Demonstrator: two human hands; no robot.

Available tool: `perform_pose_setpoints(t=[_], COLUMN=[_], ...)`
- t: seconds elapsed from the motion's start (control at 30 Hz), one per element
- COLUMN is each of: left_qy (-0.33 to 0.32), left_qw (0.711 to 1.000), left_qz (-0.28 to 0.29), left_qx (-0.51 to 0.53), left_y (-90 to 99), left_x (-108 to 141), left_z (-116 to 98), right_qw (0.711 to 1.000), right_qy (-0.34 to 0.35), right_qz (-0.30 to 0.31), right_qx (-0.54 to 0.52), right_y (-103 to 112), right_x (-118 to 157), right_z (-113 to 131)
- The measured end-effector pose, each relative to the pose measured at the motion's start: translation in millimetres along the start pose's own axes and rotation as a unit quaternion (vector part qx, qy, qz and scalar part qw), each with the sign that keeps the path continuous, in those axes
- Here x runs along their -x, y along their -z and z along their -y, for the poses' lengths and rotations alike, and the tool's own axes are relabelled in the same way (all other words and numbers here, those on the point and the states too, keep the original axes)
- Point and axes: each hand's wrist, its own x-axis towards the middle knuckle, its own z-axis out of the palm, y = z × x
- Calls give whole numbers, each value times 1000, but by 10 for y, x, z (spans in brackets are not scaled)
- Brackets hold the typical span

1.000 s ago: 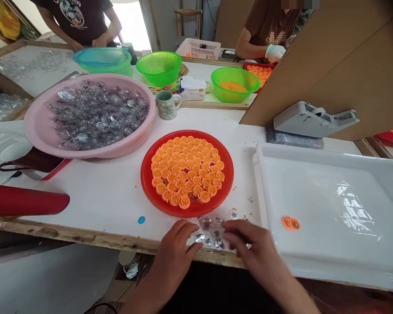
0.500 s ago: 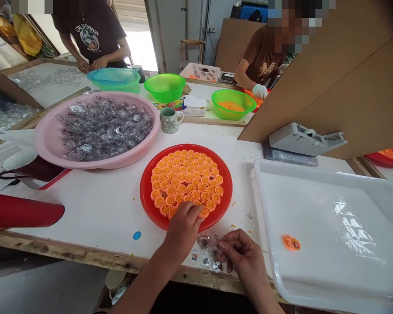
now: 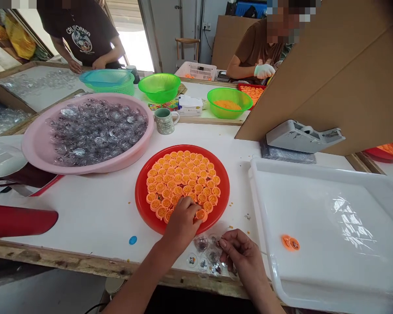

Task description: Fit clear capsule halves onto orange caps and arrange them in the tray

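Observation:
A red round plate [image 3: 139, 187] carries many small round orange plastic pieces [image 3: 185, 178] set close together. My left hand [image 3: 183, 222] reaches over its near edge, fingers curled and closed about one orange piece [image 3: 201, 215]. Just to the right, my right hand [image 3: 244, 255] pinches a small clear plastic piece, mostly covered by the fingers. Several clear domed plastic shells [image 3: 212, 255], some with small printed pictures, lie between the hands by the table edge. In the white tray [image 3: 317, 279] at right rest a few orange pieces [image 3: 291, 242].
A pink basin [image 3: 36, 150] full of clear shells stands at left, beside a green mug [image 3: 164, 121]. Green bowls [image 3: 229, 109] and a tape dispenser [image 3: 304, 136] are farther back, near a cardboard divider [image 3: 314, 78]. Two people work across the table. A blue disc [image 3: 132, 240] lies in front.
The view has shifted slightly, so the table things sit a little further left. My left hand stays at the plate's near edge; the far worker's gloved hand has risen from the orange pieces.

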Motion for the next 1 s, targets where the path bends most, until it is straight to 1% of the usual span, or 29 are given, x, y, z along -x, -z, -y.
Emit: perform_pose_setpoints(t=[0.1,0.2,0.27,0.33,0.4,0.47,0.57,0.63,0.73,0.83,0.93,1.0], left_qy=[29,79,101,111,120,130,141,142,128,120,155,180], left_qw=[998,989,984,981,978,975,970,969,965,950,926,910], left_qz=[-5,25,50,58,53,45,33,28,39,78,109,107], left_qx=[62,119,140,150,160,175,195,202,227,276,326,358], left_y=[153,327,404,431,421,393,359,348,353,385,424,442], left_x=[29,81,120,158,190,212,219,210,184,159,148,149], left_z=[-50,-126,-157,-155,-126,-84,-30,-10,-8,-48,-108,-132], right_qw=[1000,994,978,951,930,930,947,957,965,971,975,978], right_qy=[20,78,145,203,227,219,188,172,152,117,90,85], right_qz=[10,46,85,130,160,150,94,76,81,103,117,120], right_qx=[8,59,127,195,238,255,243,223,197,180,164,148], right_y=[-19,-72,-136,-211,-275,-309,-304,-280,-245,-228,-239,-257], right_x=[-8,5,8,-9,-51,-107,-180,-205,-213,-205,-184,-162], right_z=[59,177,268,335,353,324,254,233,252,281,272,253])
